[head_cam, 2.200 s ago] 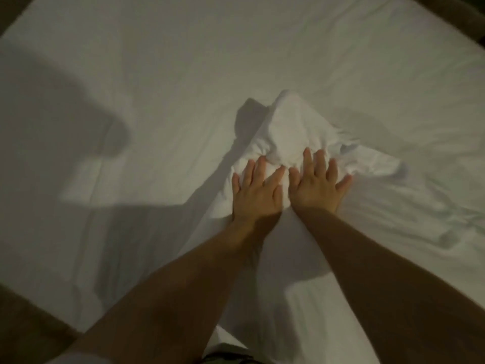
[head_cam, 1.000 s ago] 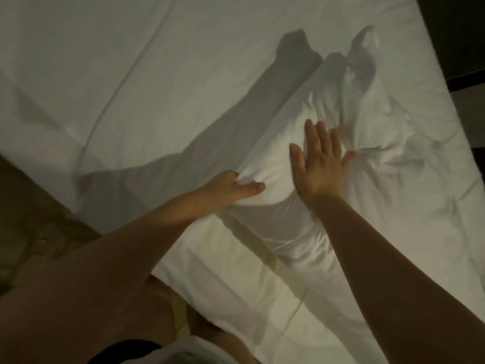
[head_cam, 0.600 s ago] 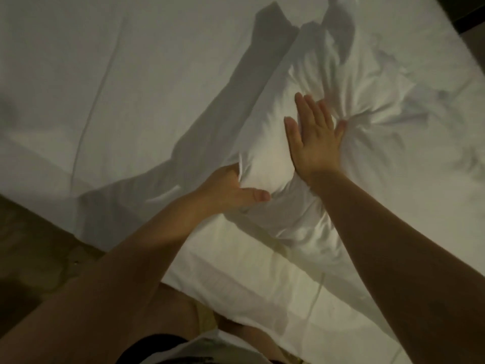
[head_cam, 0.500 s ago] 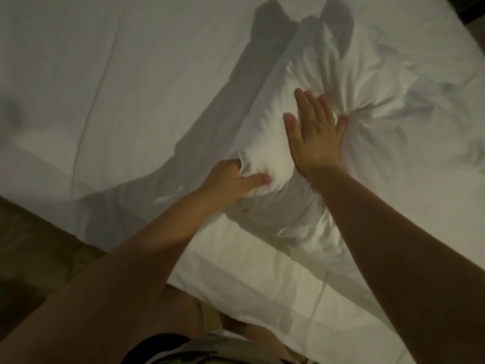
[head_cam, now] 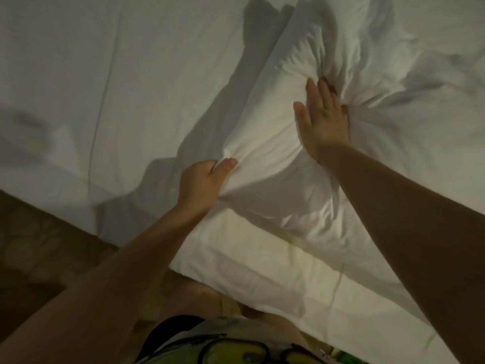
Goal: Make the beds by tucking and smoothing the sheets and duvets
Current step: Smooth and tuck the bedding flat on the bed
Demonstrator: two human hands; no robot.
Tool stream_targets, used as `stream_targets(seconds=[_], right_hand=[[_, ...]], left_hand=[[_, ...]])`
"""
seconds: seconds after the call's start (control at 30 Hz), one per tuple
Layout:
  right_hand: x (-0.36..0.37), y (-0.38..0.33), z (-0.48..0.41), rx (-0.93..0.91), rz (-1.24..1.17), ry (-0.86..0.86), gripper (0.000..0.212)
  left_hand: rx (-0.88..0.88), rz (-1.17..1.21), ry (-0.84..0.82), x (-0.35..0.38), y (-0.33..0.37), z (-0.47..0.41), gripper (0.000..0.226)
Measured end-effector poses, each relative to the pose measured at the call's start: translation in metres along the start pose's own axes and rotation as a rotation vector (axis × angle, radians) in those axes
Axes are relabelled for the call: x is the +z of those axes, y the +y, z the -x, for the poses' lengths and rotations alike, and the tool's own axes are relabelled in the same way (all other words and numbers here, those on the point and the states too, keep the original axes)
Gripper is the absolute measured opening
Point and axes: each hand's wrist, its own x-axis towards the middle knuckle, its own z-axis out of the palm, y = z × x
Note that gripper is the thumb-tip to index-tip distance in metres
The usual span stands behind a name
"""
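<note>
Duvet (head_cam: 273, 127) running near-left to far-right, left hand (head_cam: 200, 183) pinching its fold, right hand (head_cam: 324, 124) flat, fingers (head_cam: 312, 97) together

On the right hand (head_cam: 324, 124), the far fingertips vanish into a fold of the duvet (head_cam: 262, 153). The left hand (head_cam: 200, 185) hides its fingers beneath bunched fabric. The dim floor (head_cam: 39, 245) is blurred.

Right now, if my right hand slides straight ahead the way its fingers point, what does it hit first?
The right hand would likely meet the bunched fold of white bedding, which rises just ahead of it.
</note>
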Motion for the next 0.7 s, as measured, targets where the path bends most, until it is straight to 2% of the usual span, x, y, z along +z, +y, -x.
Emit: stream_targets(seconds=[0.17,0.33,0.43,0.53,0.7], right_hand=[[-0.01,-0.021,0.047,-0.019,0.086,0.063,0.062],[-0.037,-0.009,0.071,0.063,0.08,-0.031,0.065],[-0.065,-0.011,0.1,0.087,0.026,0.069,0.063],[-0.089,-0.025,0.144,0.191,-0.117,0.136,0.06],[-0.138,-0.008,0.218,0.358,-0.28,0.238,0.058]], left_hand=[[0.208,-0.226,0.048,-0.004,0.01,0.001,0.043],[0.305,-0.524,0.101,-0.012,0.026,0.009,0.038],[0.415,-0.709,0.148,-0.023,0.048,0.026,0.035],[0.512,-0.736,0.178,-0.014,0.088,0.061,0.044],[0.789,-0.697,0.127,0.037,0.16,0.154,0.037]])
